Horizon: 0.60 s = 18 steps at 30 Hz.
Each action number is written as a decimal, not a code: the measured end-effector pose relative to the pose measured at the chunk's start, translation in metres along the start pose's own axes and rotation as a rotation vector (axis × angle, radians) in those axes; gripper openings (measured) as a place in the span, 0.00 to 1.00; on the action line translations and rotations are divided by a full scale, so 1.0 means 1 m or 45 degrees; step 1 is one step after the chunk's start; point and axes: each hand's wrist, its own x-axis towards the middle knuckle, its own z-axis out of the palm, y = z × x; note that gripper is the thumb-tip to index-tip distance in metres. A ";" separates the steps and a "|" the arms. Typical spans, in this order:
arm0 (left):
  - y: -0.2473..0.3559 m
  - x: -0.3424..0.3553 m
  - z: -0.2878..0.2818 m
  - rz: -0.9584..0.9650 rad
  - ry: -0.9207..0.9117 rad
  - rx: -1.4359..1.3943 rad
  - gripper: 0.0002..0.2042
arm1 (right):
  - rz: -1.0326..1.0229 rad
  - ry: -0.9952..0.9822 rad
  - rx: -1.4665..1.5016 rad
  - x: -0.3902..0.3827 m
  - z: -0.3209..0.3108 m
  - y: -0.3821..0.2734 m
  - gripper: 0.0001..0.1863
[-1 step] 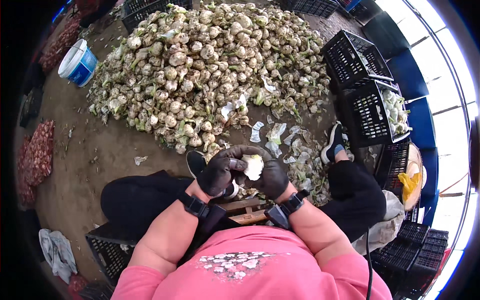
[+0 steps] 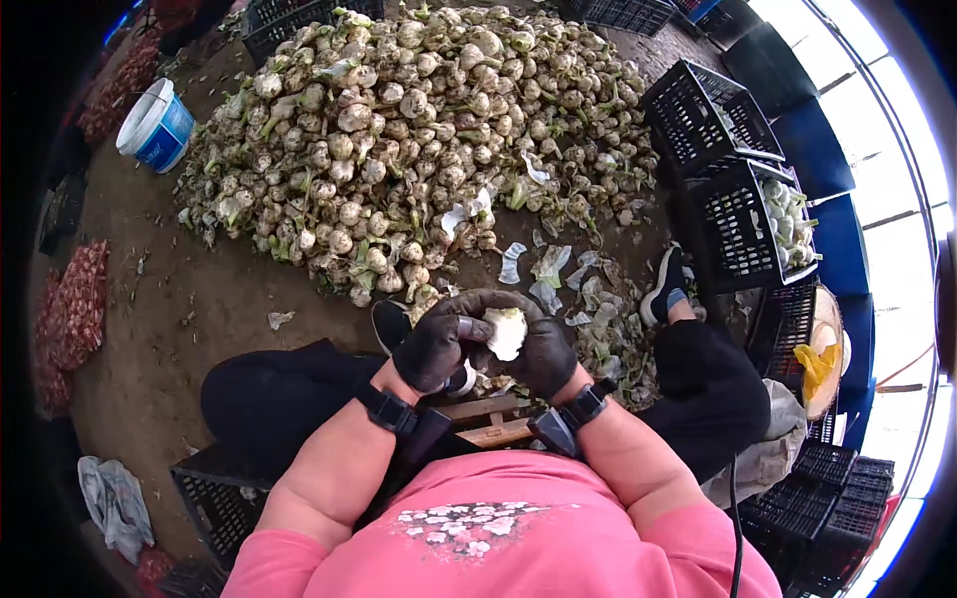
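Observation:
Both my hands wear dark, soiled gloves and meet in front of my lap. Between them is a whitish garlic bulb, with its outer skin largely off. My left hand is closed, its fingers against the bulb's left side. My right hand wraps round the right side of the same bulb. The inner fingertips are partly hidden. Beyond my hands lies a large heap of soil-stained garlic bulbs with green stems. Pale peeled skins litter the ground to the right of my hands.
Black plastic crates stand on the right, one crate holding cleaner garlic. A straw hat with a yellow cloth rests near them. At the far left are a white-and-blue bucket and a red mesh sack. A wooden piece lies below my hands.

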 end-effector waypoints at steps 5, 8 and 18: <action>0.001 -0.002 0.007 0.028 0.021 -0.005 0.20 | 0.108 0.106 0.025 0.002 -0.002 -0.005 0.18; -0.004 -0.002 0.015 0.028 0.139 0.669 0.20 | -0.055 0.380 -0.566 0.005 -0.006 -0.003 0.19; -0.017 0.003 -0.009 0.064 0.203 0.381 0.13 | -0.464 0.035 -1.216 -0.006 -0.017 -0.013 0.20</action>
